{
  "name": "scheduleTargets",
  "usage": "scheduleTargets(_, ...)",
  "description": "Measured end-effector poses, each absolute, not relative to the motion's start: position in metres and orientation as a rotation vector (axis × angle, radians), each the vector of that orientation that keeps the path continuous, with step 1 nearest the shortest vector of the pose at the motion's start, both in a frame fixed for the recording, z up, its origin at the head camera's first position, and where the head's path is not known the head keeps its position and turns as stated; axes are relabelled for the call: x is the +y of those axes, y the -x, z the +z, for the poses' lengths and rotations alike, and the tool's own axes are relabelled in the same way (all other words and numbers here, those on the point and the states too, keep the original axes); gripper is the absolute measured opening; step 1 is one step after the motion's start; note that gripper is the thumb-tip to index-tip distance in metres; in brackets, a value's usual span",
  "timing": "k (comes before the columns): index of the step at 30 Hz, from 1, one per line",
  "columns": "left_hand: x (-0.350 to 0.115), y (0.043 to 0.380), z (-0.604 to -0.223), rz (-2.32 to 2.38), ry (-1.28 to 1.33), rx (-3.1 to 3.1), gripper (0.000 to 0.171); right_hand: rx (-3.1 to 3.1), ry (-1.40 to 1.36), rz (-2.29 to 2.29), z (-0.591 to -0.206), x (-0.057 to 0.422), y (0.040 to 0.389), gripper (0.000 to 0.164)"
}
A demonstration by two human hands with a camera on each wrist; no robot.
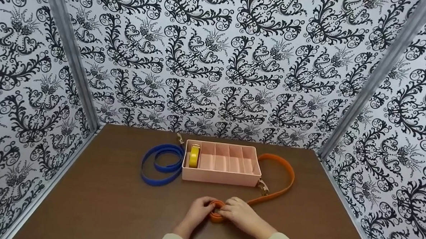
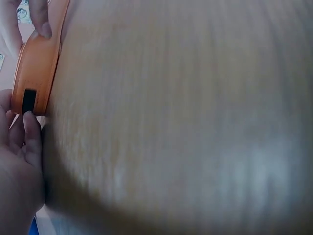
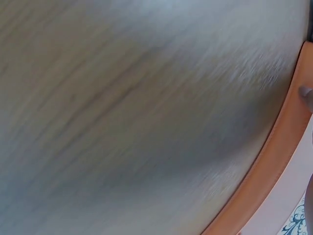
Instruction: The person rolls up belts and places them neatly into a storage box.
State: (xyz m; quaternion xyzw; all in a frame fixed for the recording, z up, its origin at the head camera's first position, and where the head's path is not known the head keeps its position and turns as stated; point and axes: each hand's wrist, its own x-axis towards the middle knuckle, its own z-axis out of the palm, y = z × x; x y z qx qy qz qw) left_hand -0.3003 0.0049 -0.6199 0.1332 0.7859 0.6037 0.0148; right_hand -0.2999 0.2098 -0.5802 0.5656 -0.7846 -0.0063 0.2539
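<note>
An orange strap (image 1: 288, 178) lies partly rolled near the front of the table, its small coil standing between my two hands. From the left, my left hand (image 1: 196, 212) holds the coil with thumb and fingers. My right hand (image 1: 243, 216) grips its right side, fingertips at the roll's opening. In the left wrist view, the outer turn of the orange strap (image 2: 39, 63) shows a dark rectangular patch beside the left fingertips. Only a fingertip touching the orange strap (image 3: 274, 152) appears in the right wrist view. The unrolled length curves right and back to a metal clasp (image 1: 263, 188) beside the box.
Behind the hands stands a pink divided box (image 1: 217, 177). A rolled yellow strap (image 1: 194, 156) sits in its leftmost compartment. Left of the box lies a loosely coiled blue strap (image 1: 156, 182), with a metal clasp (image 1: 179, 139) behind it. Patterned walls (image 1: 208, 62) enclose the brown table (image 1: 113, 187).
</note>
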Motion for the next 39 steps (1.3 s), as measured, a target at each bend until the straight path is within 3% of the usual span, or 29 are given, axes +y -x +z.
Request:
scheduleTargets(9,0.005,0.299,-0.621,1.795,-0.415,2.614,0.031,-2.153,-1.338,-0.014,-0.583,0.186,0.293,0.013)
scheduleTargets(17,0.002,0.298,-0.622,1.788,-0.391,2.698,0.019,-2.159,-1.282,0.071,-0.585,0.173,0.291,0.023)
scheduleTargets(25,0.004,0.295,-0.622,1.807,-0.442,2.663,0.015,-2.169,-1.385,-0.064,-0.582,0.19,0.294,0.031)
scheduleTargets(32,0.005,0.295,-0.62,1.819,-0.457,2.646,0.014,-2.188,-1.502,-0.067,-0.578,0.215,0.295,0.052)
scheduleTargets(39,0.005,0.296,-0.622,1.862,-0.479,2.584,0.016,-2.123,-1.49,0.033,-0.581,0.22,0.302,0.026)
